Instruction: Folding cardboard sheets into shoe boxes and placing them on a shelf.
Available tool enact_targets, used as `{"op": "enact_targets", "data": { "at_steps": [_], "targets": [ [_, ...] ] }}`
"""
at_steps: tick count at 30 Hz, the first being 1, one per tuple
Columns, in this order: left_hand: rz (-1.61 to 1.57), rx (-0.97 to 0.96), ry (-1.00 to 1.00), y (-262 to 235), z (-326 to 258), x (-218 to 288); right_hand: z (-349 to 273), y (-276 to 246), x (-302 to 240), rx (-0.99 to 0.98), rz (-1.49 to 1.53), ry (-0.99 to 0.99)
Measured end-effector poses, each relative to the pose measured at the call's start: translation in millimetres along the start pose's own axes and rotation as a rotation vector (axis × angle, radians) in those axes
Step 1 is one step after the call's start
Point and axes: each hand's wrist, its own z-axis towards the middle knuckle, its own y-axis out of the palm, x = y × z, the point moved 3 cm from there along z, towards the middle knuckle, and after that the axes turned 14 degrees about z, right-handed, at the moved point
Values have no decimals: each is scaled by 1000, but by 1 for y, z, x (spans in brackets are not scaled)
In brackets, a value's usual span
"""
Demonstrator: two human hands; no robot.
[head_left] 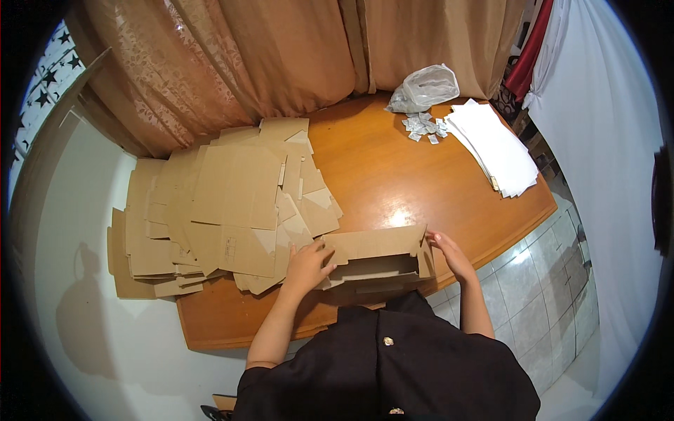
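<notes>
A partly folded cardboard box (375,244) stands at the table's near edge, just in front of me, its open side showing a dark inside. At its left end my left hand (307,266) holds it, with fingers bent over the edge. The right end of the same box is held by my right hand (451,254), its fingers against the raised end panel. The right thumb is hidden behind the cardboard. Close by my left hand lies a broad heap of flattened cardboard boxes (235,186), overlapping one another.
On the wooden table (372,161), a stack of white paper sheets (495,149) lies at the far right. Beside it are several small sachets (423,126) and a clear plastic bag (430,88). Brown curtains (281,56) hang along the back; a white cloth (597,140) hangs at right.
</notes>
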Motion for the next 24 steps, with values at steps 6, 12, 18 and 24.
{"op": "enact_targets", "data": {
  "at_steps": [6,12,18,24],
  "targets": [
    [-981,148,-224,34,3,-25,8,20,2,58,-485,-339],
    [-145,185,-198,-1,-16,2,11,21,5,117,-492,-359],
    [42,43,85,-25,-11,43,18,17,17,117,-385,-303],
    [60,3,166,-17,-3,42,25,28,27,77,-708,-219]
  ]
}}
